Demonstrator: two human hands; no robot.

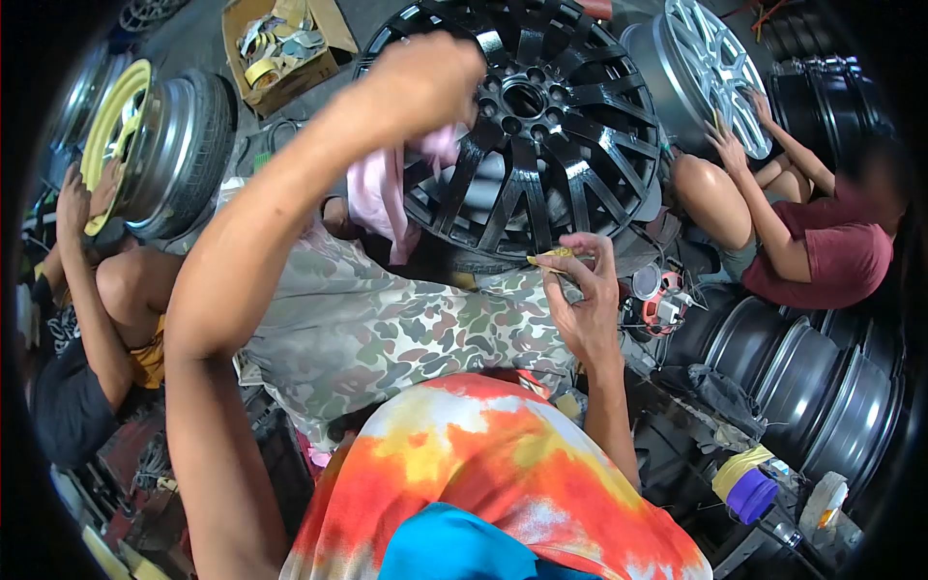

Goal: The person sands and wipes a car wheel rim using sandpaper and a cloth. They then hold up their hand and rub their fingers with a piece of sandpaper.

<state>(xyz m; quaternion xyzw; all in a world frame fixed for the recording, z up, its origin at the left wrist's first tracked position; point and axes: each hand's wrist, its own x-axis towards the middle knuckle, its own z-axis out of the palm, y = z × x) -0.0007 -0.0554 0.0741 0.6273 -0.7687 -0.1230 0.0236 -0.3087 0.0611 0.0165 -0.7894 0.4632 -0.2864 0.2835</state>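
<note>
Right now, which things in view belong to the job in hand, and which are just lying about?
Apparently in the job:
black wheel
pink cloth by the left hand
small yellow piece at the right hand

Seemingly lying about:
cardboard box of scraps
purple roll

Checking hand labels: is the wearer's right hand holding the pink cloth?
No, the right hand pinches a small yellow piece, and the pink cloth hangs apart from it.

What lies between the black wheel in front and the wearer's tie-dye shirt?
Mostly camouflage-patterned fabric, spread between the black wheel and the tie-dye shirt, as the head view shows.
</note>
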